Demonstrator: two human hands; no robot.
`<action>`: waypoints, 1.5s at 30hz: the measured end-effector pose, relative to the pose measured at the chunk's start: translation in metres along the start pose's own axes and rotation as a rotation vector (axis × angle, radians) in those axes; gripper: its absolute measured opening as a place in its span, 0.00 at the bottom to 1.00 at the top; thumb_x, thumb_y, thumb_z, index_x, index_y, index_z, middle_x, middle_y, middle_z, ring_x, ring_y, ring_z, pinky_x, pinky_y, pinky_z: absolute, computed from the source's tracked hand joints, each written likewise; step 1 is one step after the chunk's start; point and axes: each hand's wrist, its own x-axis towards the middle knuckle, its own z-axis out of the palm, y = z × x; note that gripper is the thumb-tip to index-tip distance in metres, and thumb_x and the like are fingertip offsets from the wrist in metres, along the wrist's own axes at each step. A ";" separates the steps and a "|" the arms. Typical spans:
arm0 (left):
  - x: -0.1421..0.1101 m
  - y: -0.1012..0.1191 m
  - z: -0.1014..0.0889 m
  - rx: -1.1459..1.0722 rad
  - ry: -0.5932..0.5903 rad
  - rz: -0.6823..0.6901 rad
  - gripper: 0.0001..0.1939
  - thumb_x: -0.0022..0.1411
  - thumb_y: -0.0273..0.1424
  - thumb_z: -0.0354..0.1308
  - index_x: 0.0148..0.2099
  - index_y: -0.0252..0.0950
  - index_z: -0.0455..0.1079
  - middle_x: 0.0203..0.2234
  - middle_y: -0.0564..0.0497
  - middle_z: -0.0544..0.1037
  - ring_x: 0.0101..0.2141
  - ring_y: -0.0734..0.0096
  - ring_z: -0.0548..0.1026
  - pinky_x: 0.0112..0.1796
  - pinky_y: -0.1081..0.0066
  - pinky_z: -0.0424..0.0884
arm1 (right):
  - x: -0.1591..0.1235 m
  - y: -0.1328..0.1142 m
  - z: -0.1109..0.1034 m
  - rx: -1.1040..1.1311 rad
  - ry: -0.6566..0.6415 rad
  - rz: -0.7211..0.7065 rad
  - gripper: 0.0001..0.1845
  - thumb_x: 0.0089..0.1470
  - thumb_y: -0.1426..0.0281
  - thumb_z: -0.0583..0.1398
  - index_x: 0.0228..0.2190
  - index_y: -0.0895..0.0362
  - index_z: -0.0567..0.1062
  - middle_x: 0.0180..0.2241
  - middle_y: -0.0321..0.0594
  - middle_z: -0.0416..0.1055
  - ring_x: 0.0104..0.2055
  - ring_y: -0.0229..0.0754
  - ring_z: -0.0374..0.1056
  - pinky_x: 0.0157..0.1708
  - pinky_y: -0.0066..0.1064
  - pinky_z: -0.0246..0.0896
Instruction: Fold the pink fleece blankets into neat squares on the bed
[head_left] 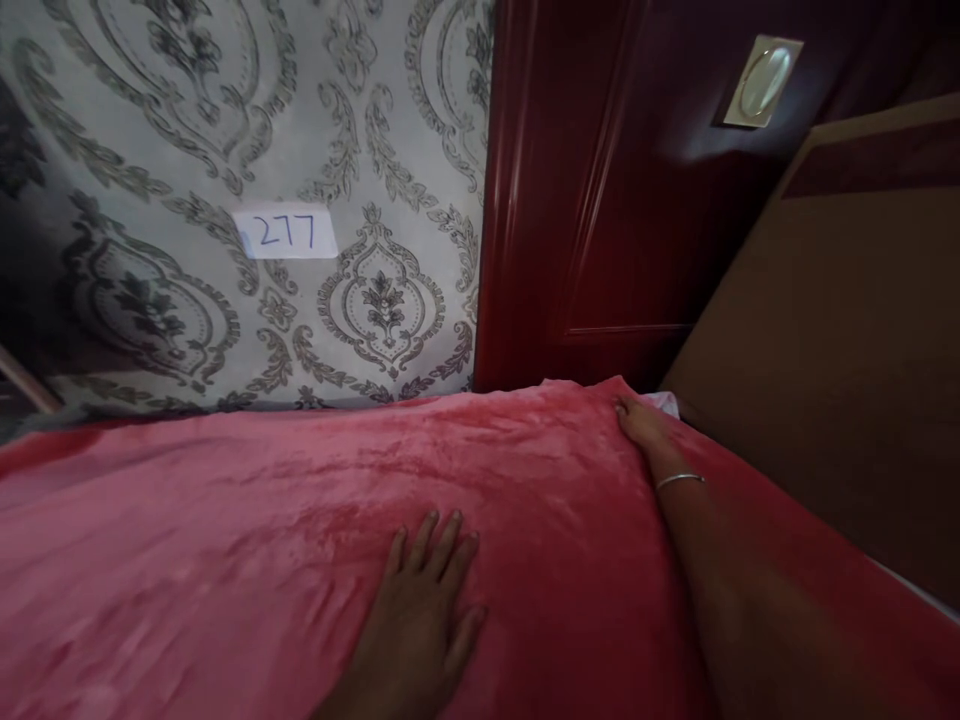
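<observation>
Where the left hand [416,615] lies open, palm down, on the pink blanket [247,530], light, even pressure suits the soft pile. Right hand [641,420]: at the far right corner, grip indeterminable; blanket's long axis apparently left to right, far edge facing the patterned wall [300,310].

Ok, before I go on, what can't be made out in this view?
All in the head view:
What lies under the red blanket, which covers it.
Whether the right hand grips the blanket's edge; its own back hides most fingers.
Most of the white cloth, behind the blanket and hand.
The full brown panel, cut off by the right edge.
</observation>
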 end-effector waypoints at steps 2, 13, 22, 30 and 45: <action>0.001 0.001 -0.002 -0.011 -0.030 -0.020 0.29 0.71 0.44 0.47 0.72 0.50 0.56 0.70 0.51 0.59 0.69 0.50 0.56 0.66 0.41 0.52 | -0.014 0.000 -0.010 -0.026 -0.013 0.018 0.27 0.66 0.65 0.48 0.60 0.61 0.70 0.58 0.55 0.71 0.60 0.54 0.66 0.59 0.43 0.61; 0.014 0.008 -0.017 -0.016 -0.081 -0.043 0.29 0.69 0.40 0.48 0.69 0.41 0.62 0.69 0.43 0.62 0.68 0.43 0.57 0.62 0.36 0.55 | -0.130 0.049 -0.069 -0.146 -0.251 0.142 0.28 0.70 0.64 0.46 0.66 0.59 0.63 0.68 0.48 0.58 0.70 0.48 0.53 0.67 0.42 0.49; 0.019 0.015 -0.030 0.093 -0.045 0.025 0.29 0.70 0.39 0.44 0.68 0.33 0.64 0.67 0.37 0.63 0.66 0.39 0.59 0.60 0.39 0.58 | -0.241 0.086 -0.118 -0.145 -0.114 0.410 0.23 0.67 0.65 0.51 0.54 0.60 0.77 0.56 0.51 0.73 0.58 0.50 0.70 0.56 0.35 0.62; 0.020 0.010 -0.028 0.082 0.028 0.118 0.28 0.70 0.37 0.42 0.64 0.30 0.68 0.63 0.35 0.69 0.63 0.45 0.64 0.61 0.46 0.59 | -0.313 0.112 -0.156 -0.193 0.131 0.739 0.25 0.63 0.74 0.47 0.55 0.66 0.74 0.54 0.63 0.71 0.59 0.58 0.66 0.53 0.45 0.65; -0.119 0.062 -0.037 -0.217 -0.055 0.499 0.26 0.65 0.43 0.54 0.64 0.50 0.68 0.62 0.50 0.72 0.60 0.52 0.70 0.60 0.51 0.68 | -0.327 0.125 -0.157 0.002 0.221 0.942 0.26 0.62 0.67 0.54 0.58 0.69 0.69 0.52 0.69 0.69 0.53 0.60 0.73 0.47 0.46 0.70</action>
